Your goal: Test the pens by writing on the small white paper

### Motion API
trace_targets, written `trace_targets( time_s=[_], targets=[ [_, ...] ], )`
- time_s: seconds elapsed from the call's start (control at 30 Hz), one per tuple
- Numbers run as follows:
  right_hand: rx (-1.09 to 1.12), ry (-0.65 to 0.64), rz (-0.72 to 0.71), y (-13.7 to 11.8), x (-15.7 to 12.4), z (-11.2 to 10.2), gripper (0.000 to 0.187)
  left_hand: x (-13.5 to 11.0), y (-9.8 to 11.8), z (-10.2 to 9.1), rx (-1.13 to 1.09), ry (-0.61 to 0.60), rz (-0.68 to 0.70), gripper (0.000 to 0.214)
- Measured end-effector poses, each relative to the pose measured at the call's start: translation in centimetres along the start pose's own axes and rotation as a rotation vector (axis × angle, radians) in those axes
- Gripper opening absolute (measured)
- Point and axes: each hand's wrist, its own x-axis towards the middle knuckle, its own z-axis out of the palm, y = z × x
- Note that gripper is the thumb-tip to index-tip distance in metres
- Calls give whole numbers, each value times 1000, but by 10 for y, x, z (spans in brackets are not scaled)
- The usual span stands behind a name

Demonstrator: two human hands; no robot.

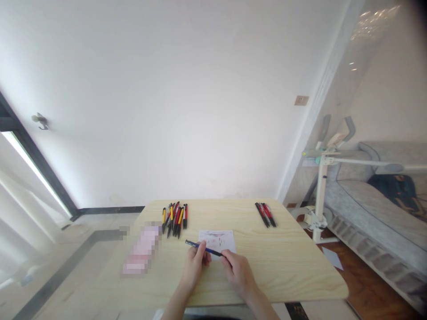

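Observation:
A blue pen with dark ends (214, 252) is held in the air above the table, slanting down to the right. My left hand (194, 263) is closed around its middle, with the thumb on top. The fingers of my right hand (239, 269) are pinched at its lower, right end. Under the pen lies a white sheet of paper with coloured marks (224, 240), partly covered by my hands. A pile of yellow, red and black pens (175, 219) lies beyond my left hand. Farther off to the right, a few red and black pens (266, 215) lie side by side.
The light wood table (293, 271) stands against a white wall (207, 111). A blurred pink item (143, 249) is at its left side. To the right are a white exercise machine (320, 191) and a grey sofa (367, 200). A curtain (23, 218) hangs at left.

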Motion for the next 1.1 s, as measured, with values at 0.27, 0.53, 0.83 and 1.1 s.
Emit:
trace_targets(
  time_s=[0.27, 0.53, 0.83, 1.1],
  targets=[
    [47, -62, 63, 2, 2, 0, 30, 0, 4, 2, -30, -12, -5, 43],
    [117, -9, 70, -2, 3, -3, 21, 0, 1, 2, -21, 8, -18, 47],
    [-2, 63, 33, -1, -1, 0, 21, 1, 0, 1, 1, 21, -38, 52],
    [10, 65, -34, -3, -1, -1, 22, 1, 2, 1, 2, 37, -36, 53]
  ],
)
